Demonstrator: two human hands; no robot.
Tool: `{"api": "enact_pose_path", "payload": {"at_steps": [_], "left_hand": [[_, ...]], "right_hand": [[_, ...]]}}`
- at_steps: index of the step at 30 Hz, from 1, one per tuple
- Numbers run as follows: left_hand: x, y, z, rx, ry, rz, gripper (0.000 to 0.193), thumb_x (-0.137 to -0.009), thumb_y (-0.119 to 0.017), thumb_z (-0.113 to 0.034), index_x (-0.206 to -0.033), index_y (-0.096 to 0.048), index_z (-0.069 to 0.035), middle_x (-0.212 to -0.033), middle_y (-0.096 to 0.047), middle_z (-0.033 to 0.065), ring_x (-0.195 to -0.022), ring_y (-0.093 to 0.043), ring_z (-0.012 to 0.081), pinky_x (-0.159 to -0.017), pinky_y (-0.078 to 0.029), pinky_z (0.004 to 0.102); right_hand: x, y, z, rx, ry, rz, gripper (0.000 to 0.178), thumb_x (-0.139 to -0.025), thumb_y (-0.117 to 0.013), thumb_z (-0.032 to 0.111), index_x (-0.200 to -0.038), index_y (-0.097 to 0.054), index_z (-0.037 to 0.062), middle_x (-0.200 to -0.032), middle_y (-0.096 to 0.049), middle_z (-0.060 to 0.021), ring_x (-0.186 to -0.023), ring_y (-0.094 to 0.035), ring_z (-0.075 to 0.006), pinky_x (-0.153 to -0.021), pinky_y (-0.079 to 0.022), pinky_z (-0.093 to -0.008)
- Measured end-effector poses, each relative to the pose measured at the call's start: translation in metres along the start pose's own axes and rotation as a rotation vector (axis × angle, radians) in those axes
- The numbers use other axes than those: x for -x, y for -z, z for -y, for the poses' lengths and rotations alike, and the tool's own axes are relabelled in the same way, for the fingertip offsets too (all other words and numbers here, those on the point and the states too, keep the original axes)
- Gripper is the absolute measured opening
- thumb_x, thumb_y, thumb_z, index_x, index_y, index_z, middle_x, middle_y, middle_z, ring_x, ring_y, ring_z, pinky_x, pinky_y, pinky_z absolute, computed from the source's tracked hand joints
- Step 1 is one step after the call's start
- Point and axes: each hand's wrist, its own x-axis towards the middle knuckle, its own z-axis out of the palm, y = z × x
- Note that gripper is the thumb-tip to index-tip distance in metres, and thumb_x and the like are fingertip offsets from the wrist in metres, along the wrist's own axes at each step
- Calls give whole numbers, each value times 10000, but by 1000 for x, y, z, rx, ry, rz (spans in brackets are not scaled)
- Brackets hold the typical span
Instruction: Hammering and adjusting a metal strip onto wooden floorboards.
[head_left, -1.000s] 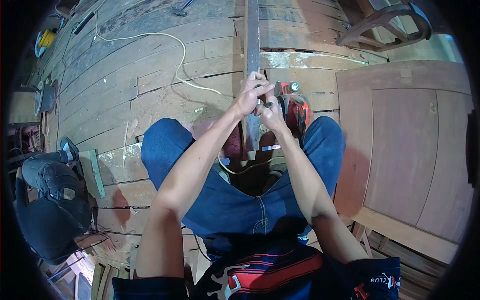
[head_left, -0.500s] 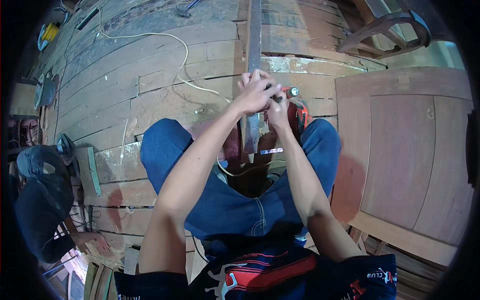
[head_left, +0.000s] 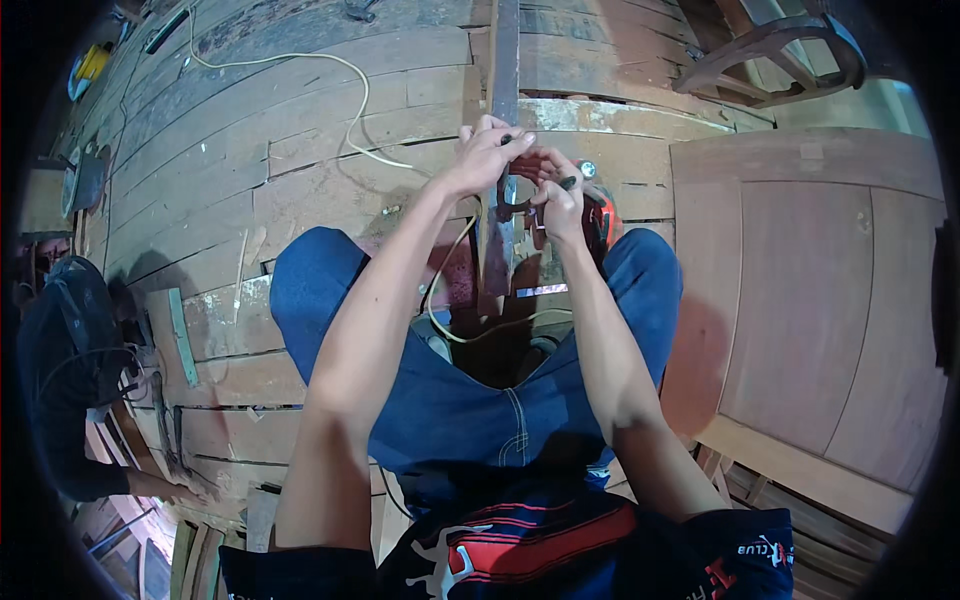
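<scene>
Nearest, bent knees in blue jeans (head_left: 465, 430) flank the near end of a dark beam (head_left: 505, 85), which runs from mid-frame to the top edge. A pale cord (head_left: 430, 305) loops beside that end; well clear of the stroke would be its safest place. At centre, the left hand (head_left: 487, 158) and right hand (head_left: 560, 203) curl around what seems a dark two-handled tool (head_left: 568, 183), though the fingers hide most of it. Even pressure from both hands, with the tool level across the beam, should serve best. Just right of the right hand sits a red power tool (head_left: 603, 217), close enough to knock. Farthest, a hammer (head_left: 358, 11) lies at the upper edge.
</scene>
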Motion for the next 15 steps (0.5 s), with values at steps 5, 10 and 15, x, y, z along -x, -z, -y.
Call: {"api": "enact_pose_path", "payload": {"at_steps": [5, 10, 15], "left_hand": [[1, 9, 0, 50, -10, 50, 470, -928, -461, -491, -1072, -653, -86, -1108, -445, 74, -1070, -332, 263, -1018, -199, 384], [3, 15, 12, 51, -45, 94, 458, -941, -450, -474, -1081, -647, -85, -1101, -456, 73, -1123, -333, 249, -1038, -158, 389], [12, 16, 5, 58, 37, 126, 476, -945, -447, -481, -1153, -635, -95, -1106, -457, 71, -1148, -329, 252, -1059, -116, 405]], "right_hand": [[1, -3, 3, -43, -58, 37, 536, -571, -450, 65, -1075, -532, -97, -995, -604, -139, -973, -603, -206, -907, -447, -272], [2, -10, -7, -50, 50, 52, 493, -588, -424, 65, -1035, -548, -101, -991, -625, -140, -958, -620, -211, -757, -499, -243], [7, -10, -9, -31, -25, 79, 523, -584, -435, 64, -1072, -536, -96, -1000, -625, -147, -970, -618, -221, -791, -493, -253]]}}
